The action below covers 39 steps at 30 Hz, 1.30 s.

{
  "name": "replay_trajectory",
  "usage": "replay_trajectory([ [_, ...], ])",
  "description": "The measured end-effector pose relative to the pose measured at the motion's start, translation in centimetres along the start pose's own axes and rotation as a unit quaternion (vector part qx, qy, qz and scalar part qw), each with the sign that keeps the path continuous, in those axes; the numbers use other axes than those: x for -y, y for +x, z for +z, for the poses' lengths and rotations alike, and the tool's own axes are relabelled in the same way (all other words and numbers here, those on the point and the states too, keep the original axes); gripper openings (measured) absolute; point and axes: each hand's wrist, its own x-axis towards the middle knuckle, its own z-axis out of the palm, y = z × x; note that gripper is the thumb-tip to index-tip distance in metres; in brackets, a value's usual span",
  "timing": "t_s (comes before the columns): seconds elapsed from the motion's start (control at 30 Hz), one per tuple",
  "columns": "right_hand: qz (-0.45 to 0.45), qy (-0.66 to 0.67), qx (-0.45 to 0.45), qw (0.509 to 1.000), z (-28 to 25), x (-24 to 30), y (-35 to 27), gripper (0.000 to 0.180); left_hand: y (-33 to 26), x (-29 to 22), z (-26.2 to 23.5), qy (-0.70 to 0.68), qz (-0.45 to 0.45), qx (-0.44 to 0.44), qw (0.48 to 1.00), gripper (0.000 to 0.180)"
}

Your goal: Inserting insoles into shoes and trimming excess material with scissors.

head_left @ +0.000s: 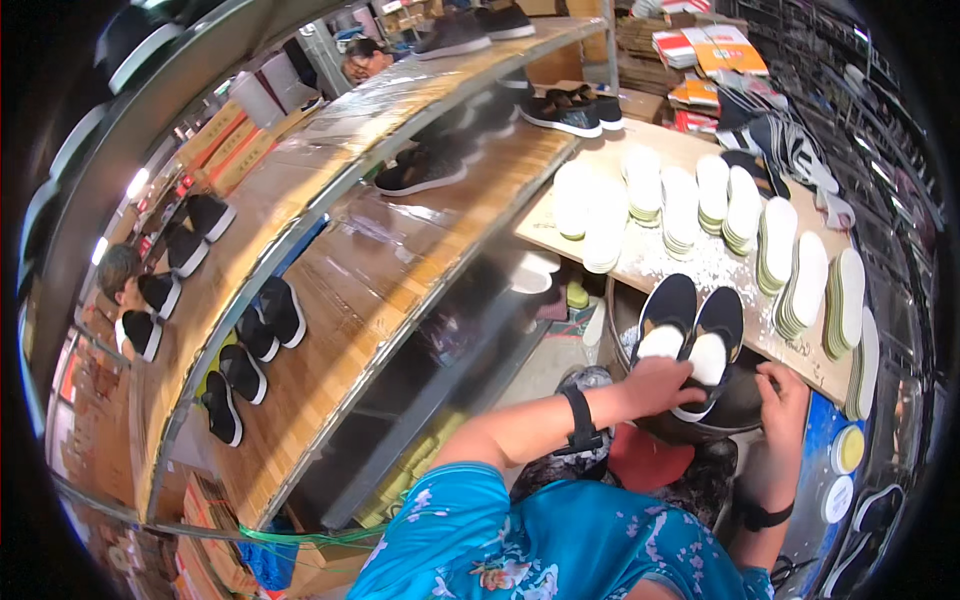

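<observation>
A pair of black slip-on shoes with white soles sits before me, toes pointing away: the left shoe (pixel 668 298) and the right shoe (pixel 722 312). In the left shoe lies a white insole (pixel 657 344); another white insole (pixel 709 352) lies in the right one. My left hand (pixel 658 386) is closed around the heel end of the left shoe, its fingertips beside the right shoe's heel. Just right of the pair, my right hand (pixel 782 400) is held with thumb and fingers apart, nothing visible in it. Below the shoes is a dark round tub (pixel 742 405).
Several stacks of white insoles (pixel 778 235) stand on a board (pixel 650 262) strewn with white bits. To the left, wooden shelves (pixel 350 300) carry more black shoes (pixel 283 310). Flattened boxes (pixel 725 55) are piled at the back. Another person (pixel 365 62) is beyond the shelves.
</observation>
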Motion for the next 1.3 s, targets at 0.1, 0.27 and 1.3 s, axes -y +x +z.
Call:
replay_trajectory([
  [0.1, 0.026, 0.019, -0.023, 0.999, -1.6, -3.1, 0.4, 0.013, 1.7, -2.8, -10.0, -0.042, -0.043, -0.085, 0.995, 0.047],
  [0.27, 0.024, -0.013, 0.037, 0.999, 0.3, -2.5, 0.4, 0.013, -3.7, -6.3, -29.5, 0.023, 0.049, -0.185, 0.981, 0.031],
  [1.3, -0.254, -0.199, 0.4, 0.858, 18.8, 10.9, 1.7, 0.019, -58.5, 4.9, -62.6, 0.495, -0.63, -0.098, 0.59, 0.025],
])
